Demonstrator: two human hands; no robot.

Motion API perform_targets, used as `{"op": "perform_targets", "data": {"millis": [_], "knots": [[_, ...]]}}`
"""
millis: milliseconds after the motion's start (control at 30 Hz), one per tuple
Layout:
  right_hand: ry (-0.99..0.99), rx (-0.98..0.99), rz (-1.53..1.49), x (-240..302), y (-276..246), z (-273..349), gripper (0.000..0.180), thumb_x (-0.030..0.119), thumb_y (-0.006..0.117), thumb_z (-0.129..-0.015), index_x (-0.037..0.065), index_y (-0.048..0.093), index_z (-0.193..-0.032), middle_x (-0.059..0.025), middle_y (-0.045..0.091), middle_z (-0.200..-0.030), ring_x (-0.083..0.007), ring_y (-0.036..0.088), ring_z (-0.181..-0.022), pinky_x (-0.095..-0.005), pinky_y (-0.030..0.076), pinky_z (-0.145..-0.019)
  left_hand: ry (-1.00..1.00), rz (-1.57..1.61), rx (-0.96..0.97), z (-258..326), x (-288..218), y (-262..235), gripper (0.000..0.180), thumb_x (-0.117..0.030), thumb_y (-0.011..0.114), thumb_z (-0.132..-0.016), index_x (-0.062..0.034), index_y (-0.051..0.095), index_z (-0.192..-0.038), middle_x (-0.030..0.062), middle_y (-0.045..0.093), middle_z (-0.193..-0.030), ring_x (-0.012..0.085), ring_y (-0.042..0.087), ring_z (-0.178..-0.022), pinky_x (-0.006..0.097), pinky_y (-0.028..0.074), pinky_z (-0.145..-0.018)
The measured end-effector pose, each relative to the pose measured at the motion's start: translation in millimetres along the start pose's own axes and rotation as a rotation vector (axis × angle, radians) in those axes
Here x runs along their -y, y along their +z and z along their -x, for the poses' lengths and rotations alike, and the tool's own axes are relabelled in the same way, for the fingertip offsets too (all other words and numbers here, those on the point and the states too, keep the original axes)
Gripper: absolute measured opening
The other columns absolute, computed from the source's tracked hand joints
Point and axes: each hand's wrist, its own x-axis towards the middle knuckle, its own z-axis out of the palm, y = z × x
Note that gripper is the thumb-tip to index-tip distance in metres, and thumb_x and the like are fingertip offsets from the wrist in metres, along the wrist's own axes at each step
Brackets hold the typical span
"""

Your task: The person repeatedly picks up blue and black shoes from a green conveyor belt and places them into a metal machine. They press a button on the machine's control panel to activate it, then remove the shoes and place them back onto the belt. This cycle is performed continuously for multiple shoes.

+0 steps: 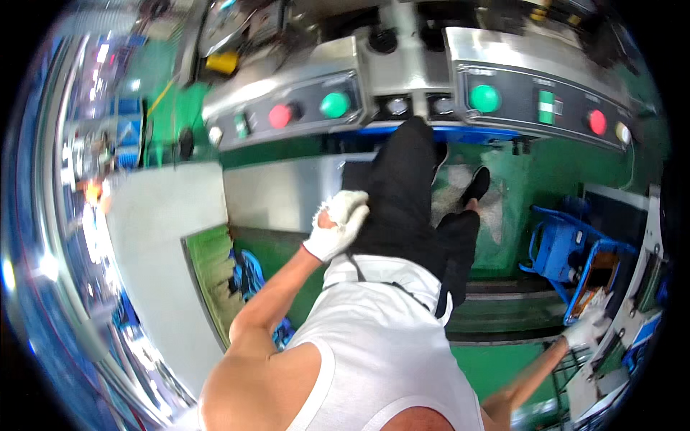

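Observation:
My left hand (339, 224), in a white glove with some bare skin showing near the thumb, hangs beside my black-trousered thigh. Its fingers are curled closed, and what they hold, if anything, is hidden. Under and left of it lies a grey metal surface (277, 194). Far out at the lower right, my right hand (588, 329), also gloved in white, is at the end of my stretched arm. It is near a blue-framed chair (564, 248) and a black wire rack (568, 373). Blur hides its fingers and anything in them.
Ahead stand two machine control panels, the left (287, 108) and the right (543, 104), with green and red buttons. A pale grey table (162, 215) is at the left, with a green padded tray (215, 266) by it. A low step (503, 309) crosses the green floor.

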Motion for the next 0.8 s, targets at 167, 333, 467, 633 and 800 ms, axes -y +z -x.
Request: {"op": "perform_targets", "data": {"millis": [167, 333, 467, 633, 800], "knots": [[0.01, 0.721, -0.604, 176.9, 70.5, 167.6, 0.063, 0.026, 0.067, -0.106, -0.005, 0.046, -0.155, -0.0218, 0.056, -0.154, -0.0328, 0.057, -0.139, -0.0403, 0.043, -0.118, -0.488, -0.16, -0.355, 135.3, 169.8, -66.8, 0.025, -0.02, 0.068, -0.1, -0.0016, 0.071, -0.116, 0.0197, 0.072, -0.113, 0.039, 0.069, -0.109, 0.045, 0.054, -0.097], [-0.54, 0.916, -0.483, 308.3, 42.5, 190.3, 0.067, 0.028, 0.067, -0.106, 0.0, 0.039, -0.161, -0.026, 0.054, -0.154, -0.0318, 0.057, -0.14, -0.041, 0.045, -0.116, -1.159, -0.265, -0.764, 374.0, 274.9, -100.6, 0.031, -0.023, 0.061, -0.103, -0.0003, 0.07, -0.122, 0.0217, 0.072, -0.122, 0.0389, 0.069, -0.114, 0.046, 0.052, -0.101], [-0.638, 0.999, -0.444, 342.6, 63.3, 170.0, 0.072, 0.031, 0.068, -0.105, -0.004, 0.038, -0.16, -0.0279, 0.046, -0.16, -0.0343, 0.052, -0.145, -0.0422, 0.044, -0.119, -1.633, -0.483, -0.667, 532.5, 220.2, -73.0, 0.044, -0.029, 0.059, -0.102, -0.0032, 0.061, -0.138, 0.0228, 0.069, -0.13, 0.0395, 0.067, -0.119, 0.048, 0.051, -0.103], [-0.841, 1.019, -0.146, 407.6, 51.9, 173.4, 0.066, 0.029, 0.067, -0.105, -0.002, 0.043, -0.158, -0.0258, 0.051, -0.158, -0.037, 0.056, -0.142, -0.0446, 0.046, -0.116, -2.351, -0.383, -0.466, 599.5, 137.2, 10.3, 0.08, -0.06, 0.06, -0.096, -0.0113, 0.044, -0.158, 0.0191, 0.05, -0.156, 0.0425, 0.056, -0.136, 0.059, 0.047, -0.109], [-1.021, 1.049, -0.03, 461.5, 43.2, 182.7, 0.067, 0.035, 0.067, -0.105, 0.0, 0.045, -0.158, -0.024, 0.06, -0.149, -0.0346, 0.061, -0.136, -0.0438, 0.048, -0.113, -2.207, -0.003, -0.509, 649.2, 141.2, 95.7, 0.079, -0.055, 0.059, -0.1, -0.0117, 0.04, -0.163, 0.0226, 0.037, -0.165, 0.0456, 0.045, -0.146, 0.051, 0.04, -0.12]]}}
